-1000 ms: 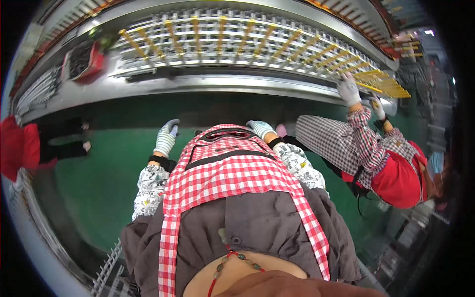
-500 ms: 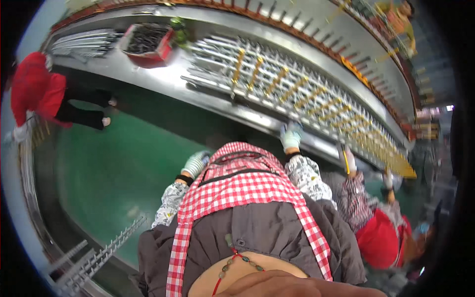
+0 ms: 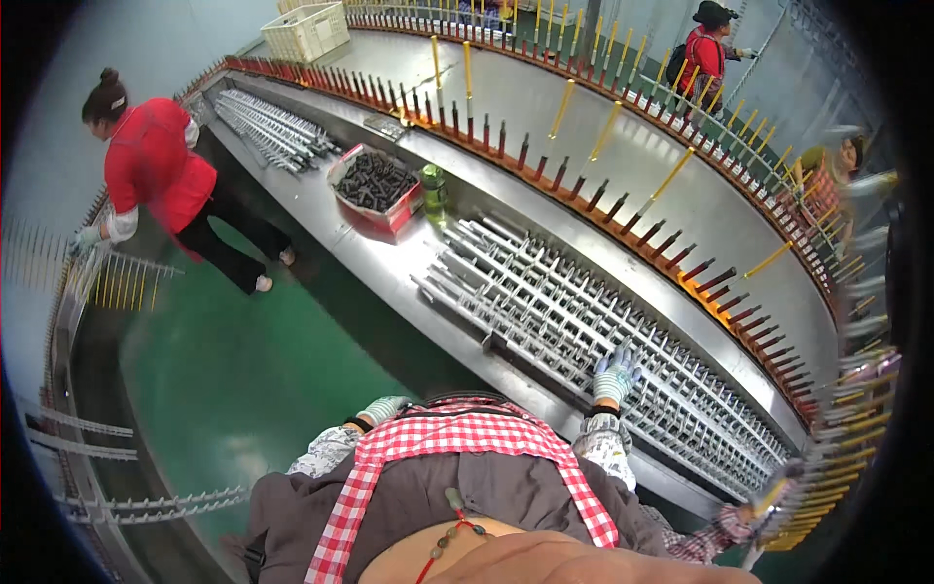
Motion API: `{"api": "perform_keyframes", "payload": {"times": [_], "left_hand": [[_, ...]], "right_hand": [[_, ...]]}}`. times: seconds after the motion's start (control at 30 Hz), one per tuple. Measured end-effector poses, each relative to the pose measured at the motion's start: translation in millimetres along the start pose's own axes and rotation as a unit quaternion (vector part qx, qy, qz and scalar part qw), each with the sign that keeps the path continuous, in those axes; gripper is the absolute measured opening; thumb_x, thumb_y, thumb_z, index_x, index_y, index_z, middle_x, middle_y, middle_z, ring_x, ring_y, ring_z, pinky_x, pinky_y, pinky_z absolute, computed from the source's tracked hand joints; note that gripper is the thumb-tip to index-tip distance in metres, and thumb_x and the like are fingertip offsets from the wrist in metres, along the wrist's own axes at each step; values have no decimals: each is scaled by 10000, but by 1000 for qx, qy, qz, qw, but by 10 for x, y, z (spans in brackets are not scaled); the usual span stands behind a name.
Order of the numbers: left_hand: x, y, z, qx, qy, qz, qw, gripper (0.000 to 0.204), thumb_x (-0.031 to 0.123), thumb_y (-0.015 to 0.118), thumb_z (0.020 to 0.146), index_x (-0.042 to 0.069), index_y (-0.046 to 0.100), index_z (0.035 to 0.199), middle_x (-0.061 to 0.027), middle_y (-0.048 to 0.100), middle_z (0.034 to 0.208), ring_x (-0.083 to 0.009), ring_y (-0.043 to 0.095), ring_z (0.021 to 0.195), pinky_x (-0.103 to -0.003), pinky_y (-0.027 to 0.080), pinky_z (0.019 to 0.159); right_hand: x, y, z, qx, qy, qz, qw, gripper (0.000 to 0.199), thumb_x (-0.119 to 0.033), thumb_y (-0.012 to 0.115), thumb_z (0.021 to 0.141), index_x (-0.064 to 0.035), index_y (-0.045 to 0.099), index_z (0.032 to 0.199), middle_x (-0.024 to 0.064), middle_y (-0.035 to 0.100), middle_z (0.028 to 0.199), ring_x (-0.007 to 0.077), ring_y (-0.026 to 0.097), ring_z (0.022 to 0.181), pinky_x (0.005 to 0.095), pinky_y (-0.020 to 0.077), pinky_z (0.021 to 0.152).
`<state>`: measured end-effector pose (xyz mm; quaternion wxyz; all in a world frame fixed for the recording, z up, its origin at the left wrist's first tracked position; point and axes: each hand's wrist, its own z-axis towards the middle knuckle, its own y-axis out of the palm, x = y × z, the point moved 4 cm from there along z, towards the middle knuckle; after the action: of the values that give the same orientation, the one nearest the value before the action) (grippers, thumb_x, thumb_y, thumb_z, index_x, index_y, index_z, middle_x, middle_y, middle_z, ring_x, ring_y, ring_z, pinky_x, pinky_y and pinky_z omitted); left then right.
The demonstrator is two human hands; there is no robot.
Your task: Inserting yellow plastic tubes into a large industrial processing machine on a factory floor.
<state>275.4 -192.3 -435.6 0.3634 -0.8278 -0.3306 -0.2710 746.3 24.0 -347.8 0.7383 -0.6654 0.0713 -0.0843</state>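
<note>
My right hand (image 3: 616, 376), in a pale knitted glove, rests on a stack of metal racks (image 3: 545, 302) lined with short pegs. Its fingers are stretched out and apart, and it holds nothing I can see. The racks lie lengthwise along the steel worktable (image 3: 365, 255). My left hand (image 3: 383, 410), gloved alike, hangs low beside my red checked apron (image 3: 438, 438). It is nearest to the apron's edge, and its fingers are too hidden to read.
A red box (image 3: 377, 185) of dark parts and a green bottle (image 3: 434, 195) stand past the racks. Behind them runs a rail of upright dark pegs (image 3: 574, 185). A co-worker (image 3: 161, 170) in red stands at left. Yellow rods (image 3: 837, 477) hang at right, near another person's sleeve (image 3: 705, 535).
My right hand has moved from the table's front edge onto the racks. The yellow rods that stood over the racks are now at the far right. The view has turned.
</note>
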Motion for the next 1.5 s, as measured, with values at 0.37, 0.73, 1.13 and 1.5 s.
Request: {"api": "perform_keyframes", "payload": {"times": [0.37, 0.73, 1.13, 1.5], "left_hand": [[1397, -1638, 1158, 287, 191, 136, 929, 282, 137, 535, 813, 121, 562, 1093, -160, 581, 1060, -362, 544, 944, -439, 447, 806], [1908, -2082, 1682, 33, 46, 516, 855, 600, 210, 603, 753, 122, 406, 1313, -178, 525, 1191, -344, 488, 1101, -437, 368, 955], [1816, -2213, 304, 77, 105, 240, 962, 335, 300, 644, 760, -2, 626, 904, -146, 617, 715, -202, 559, 586, -352, 442, 568], [910, -2318, 210, 43, 105, 228, 967, 338, 373, 614, 803, 52, 651, 900, -163, 643, 776, -297, 629, 715, -384, 479, 656]], "right_hand": [[-624, -303, 592, -195, -116, -82, 970, 512, -462, 610, 714, -103, 595, 1079, 157, 520, 1202, 352, 498, 1092, 511, 339, 929], [-940, -35, 629, -205, -294, 52, 932, 371, -372, 641, 685, -31, 671, 828, 167, 655, 807, 322, 635, 766, 416, 506, 665], [-813, -876, 519, -349, -299, 260, 849, 697, -598, 602, 714, -20, 580, 1101, 186, 619, 1032, 337, 580, 984, 379, 459, 855], [-922, -1042, 29, -281, -288, 236, 885, 456, -468, 554, 764, -30, 614, 874, 176, 631, 814, 369, 600, 786, 441, 472, 703]]}}
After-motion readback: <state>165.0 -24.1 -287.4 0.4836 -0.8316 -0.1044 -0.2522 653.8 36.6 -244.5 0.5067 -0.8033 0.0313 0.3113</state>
